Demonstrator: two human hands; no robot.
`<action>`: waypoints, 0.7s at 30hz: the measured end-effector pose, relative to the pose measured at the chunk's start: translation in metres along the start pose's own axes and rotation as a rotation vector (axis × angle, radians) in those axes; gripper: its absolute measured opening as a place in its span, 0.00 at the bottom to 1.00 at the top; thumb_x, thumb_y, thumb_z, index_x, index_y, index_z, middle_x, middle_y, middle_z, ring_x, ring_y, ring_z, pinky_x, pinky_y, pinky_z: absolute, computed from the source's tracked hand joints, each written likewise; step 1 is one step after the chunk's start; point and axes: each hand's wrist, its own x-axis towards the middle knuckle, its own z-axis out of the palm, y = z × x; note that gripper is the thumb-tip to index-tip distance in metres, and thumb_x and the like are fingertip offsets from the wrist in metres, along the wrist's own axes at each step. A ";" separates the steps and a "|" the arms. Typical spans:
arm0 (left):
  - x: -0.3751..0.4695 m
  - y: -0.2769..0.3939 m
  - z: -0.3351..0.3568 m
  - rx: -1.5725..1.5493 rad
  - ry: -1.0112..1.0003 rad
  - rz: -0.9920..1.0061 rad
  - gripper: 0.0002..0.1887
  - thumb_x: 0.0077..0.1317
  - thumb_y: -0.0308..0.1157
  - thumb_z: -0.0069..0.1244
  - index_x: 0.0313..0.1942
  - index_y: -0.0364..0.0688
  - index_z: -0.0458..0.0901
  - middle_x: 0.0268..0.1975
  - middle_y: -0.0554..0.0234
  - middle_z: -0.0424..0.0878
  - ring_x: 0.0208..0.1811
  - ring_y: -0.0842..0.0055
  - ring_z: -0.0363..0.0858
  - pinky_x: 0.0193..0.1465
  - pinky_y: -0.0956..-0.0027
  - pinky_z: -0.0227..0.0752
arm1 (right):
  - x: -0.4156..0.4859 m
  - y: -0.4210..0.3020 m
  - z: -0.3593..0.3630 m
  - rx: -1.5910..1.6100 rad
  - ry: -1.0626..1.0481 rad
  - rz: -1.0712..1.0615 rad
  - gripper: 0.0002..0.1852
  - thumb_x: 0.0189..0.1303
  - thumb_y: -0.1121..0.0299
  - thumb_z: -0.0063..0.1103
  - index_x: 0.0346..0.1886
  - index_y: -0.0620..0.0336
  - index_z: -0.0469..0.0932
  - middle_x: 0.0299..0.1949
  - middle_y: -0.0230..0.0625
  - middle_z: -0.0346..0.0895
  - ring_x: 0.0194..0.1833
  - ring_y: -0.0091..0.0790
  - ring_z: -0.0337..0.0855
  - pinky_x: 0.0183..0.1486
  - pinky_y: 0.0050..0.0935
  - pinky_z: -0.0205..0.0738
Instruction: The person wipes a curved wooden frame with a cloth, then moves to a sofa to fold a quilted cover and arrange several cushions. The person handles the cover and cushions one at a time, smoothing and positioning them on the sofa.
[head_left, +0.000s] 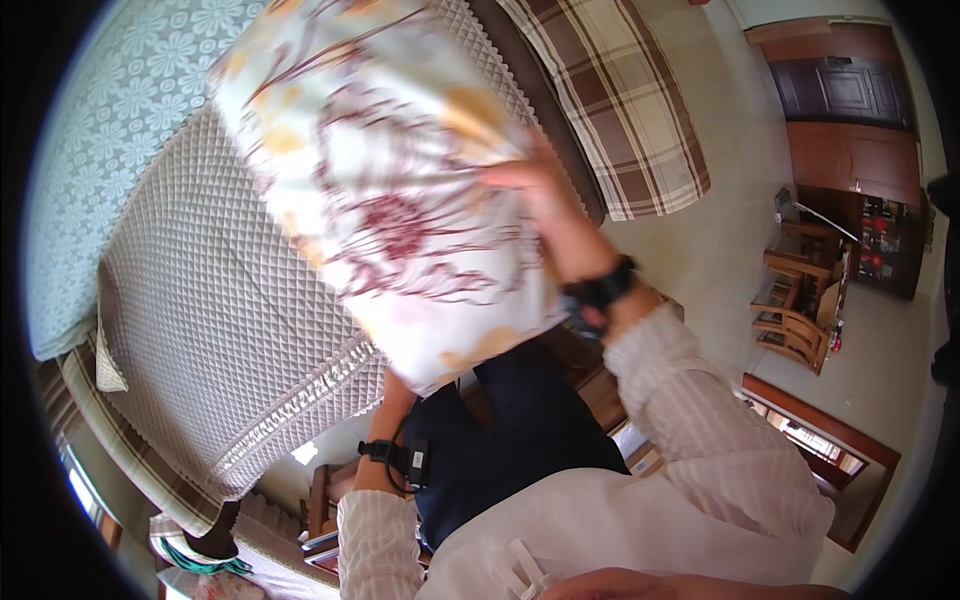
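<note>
In front of me is a plump pillow (420, 150) in a white case printed with maroon flowers and yellow patches, slightly blurred. My right hand (529, 176) grips its right edge, bunching the fabric into creases. The left hand passes behind the pillow's lower corner; only the left wrist (394, 397) shows, so its fingers are hidden. Black straps with small devices circle both wrists. Beneath and left of the pillow stretches a quilted grey-beige sofa cover (210, 247).
Pale flower-patterned fabric (165, 67) covers the sofa's far side. Brown plaid cloth drapes over one sofa arm (630, 105), and a similar plaid strip (142, 457) runs along the other side. Wooden chairs (795, 330) stand right, beyond the tiled floor. A wooden table (319, 495) is lower left.
</note>
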 end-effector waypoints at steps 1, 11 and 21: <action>-0.001 -0.007 0.002 0.039 0.013 0.028 0.18 0.67 0.34 0.51 0.55 0.36 0.77 0.46 0.58 0.84 0.44 0.75 0.82 0.48 0.71 0.75 | 0.015 0.026 0.010 -0.055 -0.034 0.053 0.27 0.38 0.79 0.69 0.48 0.68 0.74 0.36 0.41 0.80 0.33 0.37 0.82 0.41 0.34 0.77; 0.025 -0.030 0.046 0.329 -0.195 -0.176 0.18 0.70 0.44 0.47 0.44 0.36 0.80 0.29 0.60 0.83 0.32 0.75 0.82 0.34 0.70 0.73 | 0.102 0.144 -0.147 -0.502 -0.299 0.181 0.24 0.60 0.67 0.66 0.58 0.65 0.73 0.53 0.47 0.77 0.54 0.38 0.79 0.55 0.33 0.76; 0.169 0.226 0.195 -0.097 0.065 0.197 0.17 0.66 0.40 0.57 0.44 0.34 0.81 0.37 0.57 0.86 0.39 0.76 0.83 0.43 0.71 0.75 | -0.006 0.167 -0.360 -0.882 0.066 0.482 0.28 0.49 0.60 0.74 0.49 0.66 0.73 0.41 0.47 0.81 0.43 0.46 0.83 0.47 0.38 0.77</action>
